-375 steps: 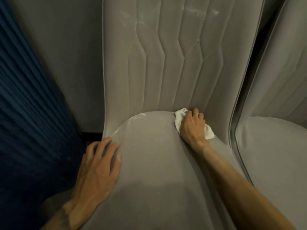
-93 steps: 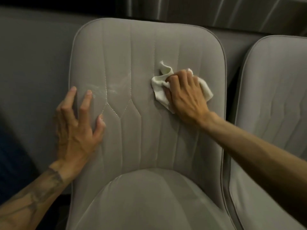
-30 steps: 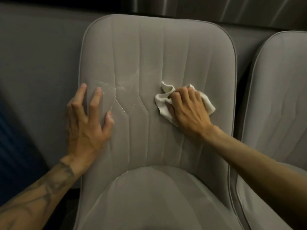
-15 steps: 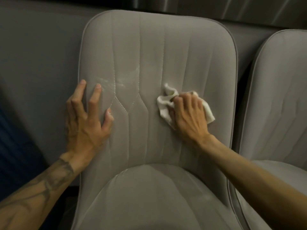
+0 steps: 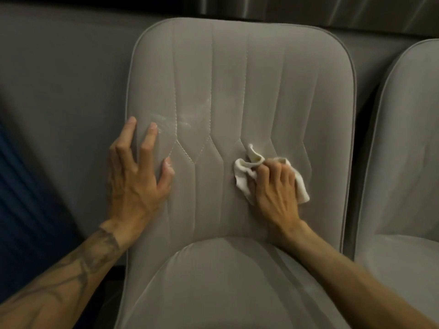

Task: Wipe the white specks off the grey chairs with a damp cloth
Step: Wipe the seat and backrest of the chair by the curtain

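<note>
A grey padded chair [image 5: 261,74] with stitched panels faces me. White smears [image 5: 183,118] mark its backrest left of centre, just above my left hand. My left hand [image 5: 136,176] lies spread on the backrest's left side, fingers pressing the fabric. My right hand [image 5: 276,188] grips a crumpled white cloth [image 5: 244,169] and presses it against the lower right part of the backrest. Part of the cloth is hidden under the hand. The seat cushion [image 5: 225,286] is below.
A second grey chair [image 5: 408,148] stands close on the right. A grey wall [image 5: 59,96] is behind and a dark blue pleated surface [image 5: 21,210] is at the left edge.
My right hand has slid the cloth down the backrest, from its upper middle towards the seat. The left hand has stayed spread on the left side.
</note>
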Demonstrator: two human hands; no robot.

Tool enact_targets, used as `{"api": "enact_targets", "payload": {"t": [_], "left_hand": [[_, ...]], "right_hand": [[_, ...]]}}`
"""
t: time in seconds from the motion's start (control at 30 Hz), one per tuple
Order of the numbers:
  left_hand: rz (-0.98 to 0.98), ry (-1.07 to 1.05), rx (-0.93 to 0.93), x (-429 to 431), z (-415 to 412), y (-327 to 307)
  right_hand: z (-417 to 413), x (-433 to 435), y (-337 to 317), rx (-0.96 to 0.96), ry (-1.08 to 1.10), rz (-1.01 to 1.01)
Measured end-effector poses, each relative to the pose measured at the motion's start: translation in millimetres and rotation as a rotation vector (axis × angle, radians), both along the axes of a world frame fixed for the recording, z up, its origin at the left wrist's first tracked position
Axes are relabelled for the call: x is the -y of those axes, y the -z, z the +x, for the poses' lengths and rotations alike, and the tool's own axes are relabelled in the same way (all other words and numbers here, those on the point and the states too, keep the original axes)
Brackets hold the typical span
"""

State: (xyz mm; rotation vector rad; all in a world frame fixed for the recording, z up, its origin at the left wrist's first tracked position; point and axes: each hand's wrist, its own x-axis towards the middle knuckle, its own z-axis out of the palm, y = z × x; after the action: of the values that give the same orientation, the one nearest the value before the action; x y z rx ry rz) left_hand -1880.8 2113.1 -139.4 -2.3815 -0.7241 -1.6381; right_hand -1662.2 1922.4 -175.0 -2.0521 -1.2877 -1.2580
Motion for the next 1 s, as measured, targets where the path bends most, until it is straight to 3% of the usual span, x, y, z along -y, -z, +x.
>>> {"api": "enact_targets", "payload": {"t": [0.1, 0.2, 0.27, 0.4, 0.5, 0.6, 0.73, 0.9, 1.0], "left_hand": [[0.001, -0.004, -0.007, 0.0, -1.6, -0.6], [0.006, -0.010, -0.007, -0.2, -1.4, -1.3], [0.005, -0.008, -0.008, -0.5, -1.6, -1.9], [-0.004, 0.001, -0.006, 0.6, -1.9, -1.7], [-0.010, 0.009, -0.011, 2.9, -2.1, -3.0], [-0.011, 0.005, -0.006, 3.5, -3.3, -3.3], [-0.008, -0.009, -0.007, 2.6, -2.6, -2.1], [0.004, 0.001, 0.011, 0.6, -0.9, -1.4], [0.004, -0.001, 0.014, 1.3, -1.1, -1.4]], "right_hand": [[-17.0, 7.4, 52.3, 0.031, -0.076, -0.196], [-7.4, 18.9, 55.1, 0.207, -0.165, -0.436], [2.0, 16.0, 33.8, 0.219, -0.156, -0.406], [-3.8, 3.6, 31.2, -0.003, -0.066, -0.160], [-17.2, 14.0, 68.2, 0.086, -0.190, -0.409], [-3.0, 20.4, 58.2, 0.260, -0.307, -0.618], [4.7, 9.4, 43.6, 0.188, -0.209, -0.367], [-12.8, 10.8, 62.3, 0.282, -0.270, -0.512], [-1.9, -3.0, 9.7, 0.198, -0.214, -0.323]]}}
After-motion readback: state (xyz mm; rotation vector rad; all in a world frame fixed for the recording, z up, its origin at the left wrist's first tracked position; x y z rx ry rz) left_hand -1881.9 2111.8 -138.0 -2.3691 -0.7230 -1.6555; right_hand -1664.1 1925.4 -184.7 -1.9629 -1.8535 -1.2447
